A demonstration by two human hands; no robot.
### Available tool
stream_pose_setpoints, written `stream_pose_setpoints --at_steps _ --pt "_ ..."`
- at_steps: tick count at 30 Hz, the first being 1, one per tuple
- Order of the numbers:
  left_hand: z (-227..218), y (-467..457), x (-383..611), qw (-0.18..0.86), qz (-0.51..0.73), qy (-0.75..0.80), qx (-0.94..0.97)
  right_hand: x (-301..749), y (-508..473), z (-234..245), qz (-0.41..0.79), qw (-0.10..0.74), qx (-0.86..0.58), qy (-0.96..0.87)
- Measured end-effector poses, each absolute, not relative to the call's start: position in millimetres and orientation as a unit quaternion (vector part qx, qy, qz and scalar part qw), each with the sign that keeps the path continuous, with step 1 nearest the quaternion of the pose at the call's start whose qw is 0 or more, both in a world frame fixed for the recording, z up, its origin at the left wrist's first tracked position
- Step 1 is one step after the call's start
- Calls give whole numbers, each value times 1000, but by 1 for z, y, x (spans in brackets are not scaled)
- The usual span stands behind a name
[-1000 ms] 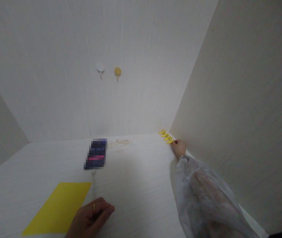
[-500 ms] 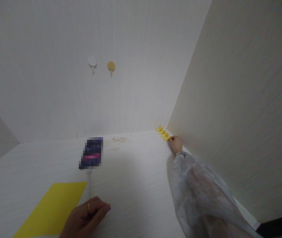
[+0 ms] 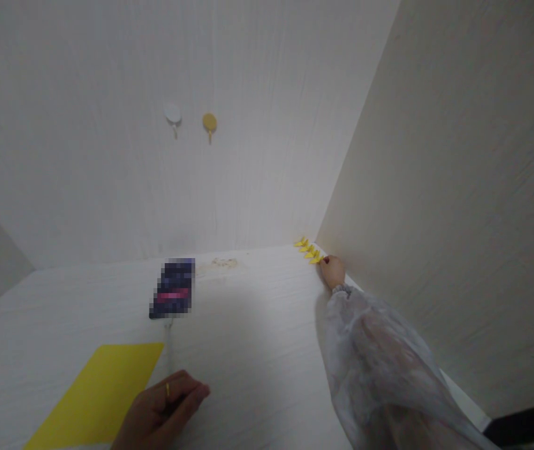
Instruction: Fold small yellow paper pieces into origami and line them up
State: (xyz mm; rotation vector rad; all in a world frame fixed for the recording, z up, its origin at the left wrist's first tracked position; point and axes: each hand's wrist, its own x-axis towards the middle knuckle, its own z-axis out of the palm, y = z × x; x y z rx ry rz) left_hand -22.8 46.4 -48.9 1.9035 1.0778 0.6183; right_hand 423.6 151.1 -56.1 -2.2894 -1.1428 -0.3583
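Observation:
At the back right corner of the white surface, a row of several small, pointed yellow folded paper pieces [image 3: 305,246] slants toward me. My right hand [image 3: 333,272] reaches to the near end of that row, thumb and finger pinched on the nearest folded paper piece [image 3: 316,259]; its fingertips partly cover it. A translucent sleeve covers my right forearm. Low in the view is my left hand [image 3: 164,406], with a ring on one finger, thumb and fingers pressed together and nothing visible between them. A flat yellow paper sheet [image 3: 93,394] lies beside and partly behind it.
A phone-like device with a blurred screen [image 3: 173,287] and a cable [image 3: 169,350] lie toward the back. White walls enclose the surface. One white hook [image 3: 173,114] and one gold hook [image 3: 209,122] are on the back wall. Something black [image 3: 529,428] shows at lower right.

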Motion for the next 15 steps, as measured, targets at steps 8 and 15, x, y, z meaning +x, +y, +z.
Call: stream_pose_setpoints --at_steps 8,15 --pt "-44 44 -20 422 251 432 757 426 151 -59 -130 297 -846 -424" --pt "-47 46 -20 419 270 439 748 425 146 -59 -151 339 -827 -423"
